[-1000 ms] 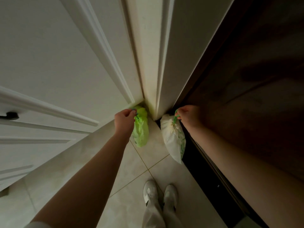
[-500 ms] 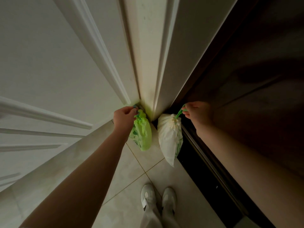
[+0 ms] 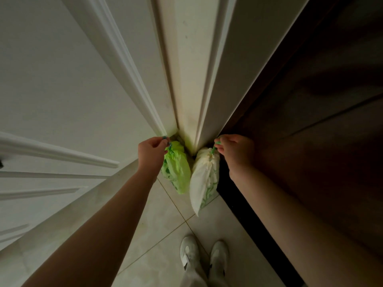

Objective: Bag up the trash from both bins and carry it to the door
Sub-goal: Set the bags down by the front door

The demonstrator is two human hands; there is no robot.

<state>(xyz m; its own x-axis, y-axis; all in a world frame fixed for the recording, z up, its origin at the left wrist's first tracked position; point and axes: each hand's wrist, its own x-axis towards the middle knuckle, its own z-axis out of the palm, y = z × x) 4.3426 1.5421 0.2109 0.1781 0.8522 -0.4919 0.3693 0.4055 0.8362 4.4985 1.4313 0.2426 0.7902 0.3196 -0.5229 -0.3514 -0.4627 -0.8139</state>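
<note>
1. Where the view begins at the far left, a white panelled door with raised mouldings point(image 3: 62, 100) fills the frame, and a small dark handle point(image 3: 1, 163) shows at its left edge.
2. Beside it the person's left hand point(image 3: 152, 151) reaches forward at the end of a bare forearm, its fingers point(image 3: 163, 142) curled round the green drawstring of a bright green plastic trash bag point(image 3: 177, 168).
3. That green bag hangs from the hand just above the pale tiled floor point(image 3: 157, 224), close against the foot of the white door frame post point(image 3: 186, 79) in the corner.
4. Just right of it, touching or nearly touching, hangs a white plastic trash bag with green print near its bottom point(image 3: 204, 179), gathered at the neck by a green drawstring point(image 3: 213, 149).
5. The right hand point(image 3: 236, 151) pinches that drawstring between thumb and fingers point(image 3: 219, 150), holding the bag up; whether its lower tip meets the floor cannot be told.
6. Below, a pair of white shoes point(image 3: 204, 255) stands on the tiles.
7. At the far right stands a dark brown wooden door point(image 3: 321, 100), with a black threshold strip point(image 3: 248, 224) along its base.
</note>
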